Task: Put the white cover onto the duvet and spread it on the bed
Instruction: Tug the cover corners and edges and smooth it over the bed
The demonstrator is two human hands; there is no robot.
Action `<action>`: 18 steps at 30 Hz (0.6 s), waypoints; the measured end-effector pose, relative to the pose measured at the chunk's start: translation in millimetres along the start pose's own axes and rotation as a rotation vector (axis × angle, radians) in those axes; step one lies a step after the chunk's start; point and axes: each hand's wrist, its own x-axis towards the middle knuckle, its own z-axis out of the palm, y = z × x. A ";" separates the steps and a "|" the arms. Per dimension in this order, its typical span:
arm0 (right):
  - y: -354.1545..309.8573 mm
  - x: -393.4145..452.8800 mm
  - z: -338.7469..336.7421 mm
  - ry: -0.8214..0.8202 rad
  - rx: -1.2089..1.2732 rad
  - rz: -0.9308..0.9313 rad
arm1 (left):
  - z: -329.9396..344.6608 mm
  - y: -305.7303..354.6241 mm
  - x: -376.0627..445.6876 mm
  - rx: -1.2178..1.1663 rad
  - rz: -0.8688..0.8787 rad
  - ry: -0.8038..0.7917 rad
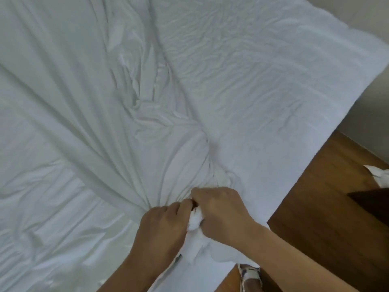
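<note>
A smooth white cover (80,106) lies over the left and middle of the bed, pulled into long folds that run toward my hands. The thicker, crinkled white duvet (263,85) shows on the right, reaching the bed's right edge. Both hands meet at the near edge of the bed. My left hand (162,226) is shut on bunched cover fabric. My right hand (221,211) is shut on a white wad of cloth, which looks like a corner of the duvet or cover; I cannot tell which. The fingertips of both hands are hidden in the cloth.
Brown wooden floor (320,207) lies right of the bed. A dark piece of furniture (370,203) and a white crumpled thing (379,175) sit at the right edge. My foot in a light shoe (250,277) stands on the floor by the bed's near corner. A pale wall (357,13) is at top right.
</note>
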 end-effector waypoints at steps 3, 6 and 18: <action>10.1 31.8 -55.6 -0.197 0.327 0.023 | -0.7 2.7 -2.2 -0.083 0.031 0.066; 32.9 84.0 -67.8 0.003 0.222 0.000 | -1.8 14.7 6.2 -0.092 0.160 0.039; 33.0 0.8 -36.5 0.137 0.222 0.087 | -30.9 26.6 10.7 -0.016 0.085 -0.116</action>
